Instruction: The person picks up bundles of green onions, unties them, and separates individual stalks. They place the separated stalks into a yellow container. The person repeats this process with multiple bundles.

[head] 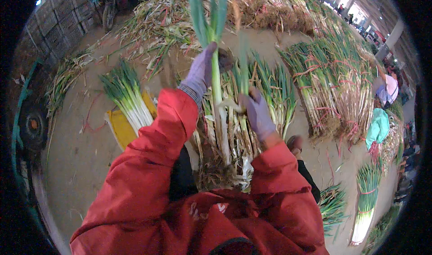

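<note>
My left hand, in a pale purple knit glove, grips a large green onion near the top of its pale stalk. The onion stands upright in the picture, leaves at the top edge. My right hand, gloved alike, is closed around a blurred green leaf. A pale strip of skin stretches between this hand and the stalk. Beneath both hands lies a heap of unpeeled green onions, with brown roots towards me. To the left, clean white-stemmed onions rest on a yellow sheet.
Tied onion bundles lie at the right. One clean tied bundle is at the lower right. Leaf waste and more onions spread across the back. A wheel stands at the left. Another person is at the far right.
</note>
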`<state>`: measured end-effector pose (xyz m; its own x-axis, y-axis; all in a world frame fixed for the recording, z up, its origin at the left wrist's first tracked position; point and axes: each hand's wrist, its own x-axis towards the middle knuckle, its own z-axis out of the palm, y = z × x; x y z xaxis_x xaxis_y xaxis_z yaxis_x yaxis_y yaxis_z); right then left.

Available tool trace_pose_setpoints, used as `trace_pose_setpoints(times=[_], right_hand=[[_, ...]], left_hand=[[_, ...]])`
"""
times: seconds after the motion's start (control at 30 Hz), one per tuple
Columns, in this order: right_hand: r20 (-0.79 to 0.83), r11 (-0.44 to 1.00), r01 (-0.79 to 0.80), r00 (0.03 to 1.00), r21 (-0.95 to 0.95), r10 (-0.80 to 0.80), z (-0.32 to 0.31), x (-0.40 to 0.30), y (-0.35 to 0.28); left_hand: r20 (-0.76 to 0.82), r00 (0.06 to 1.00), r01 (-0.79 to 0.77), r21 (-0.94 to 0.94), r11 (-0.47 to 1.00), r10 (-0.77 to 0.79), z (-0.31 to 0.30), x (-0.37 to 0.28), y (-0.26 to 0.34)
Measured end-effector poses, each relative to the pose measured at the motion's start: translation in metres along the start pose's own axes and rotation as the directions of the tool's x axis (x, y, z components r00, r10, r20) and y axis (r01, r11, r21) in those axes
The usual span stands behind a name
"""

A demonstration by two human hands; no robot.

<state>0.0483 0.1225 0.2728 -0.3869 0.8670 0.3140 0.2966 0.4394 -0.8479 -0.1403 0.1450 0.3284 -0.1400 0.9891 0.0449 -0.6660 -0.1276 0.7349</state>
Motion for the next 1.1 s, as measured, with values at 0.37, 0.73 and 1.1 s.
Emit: trace_pose_setpoints(times=[0.37, 0.73, 1.1], right_hand=[[0.644, 0.838, 0.002, 0.641, -0.545, 0.418, -0.038, -0.202, 0.174], [0.515, 0.837, -0.466, 0.812, 0.288, 0.275, 0.029, -0.064, 0.023], [0.203, 0.931, -0.244, 0.96, 0.271, 0.192, 0.02, 0.008, -0.013]], left_hand=[[-0.303, 0.931, -0.049, 0.447, 0.893, 0.202, -0.037, -0.006, 0.03], [-0.081, 0.995, 0.046, -0.072, 0.996, -0.052, -0.051, 0.027, -0.001], [0.181, 0.98, 0.1, -0.104, 0.99, -0.08, -0.006, -0.001, -0.018]])
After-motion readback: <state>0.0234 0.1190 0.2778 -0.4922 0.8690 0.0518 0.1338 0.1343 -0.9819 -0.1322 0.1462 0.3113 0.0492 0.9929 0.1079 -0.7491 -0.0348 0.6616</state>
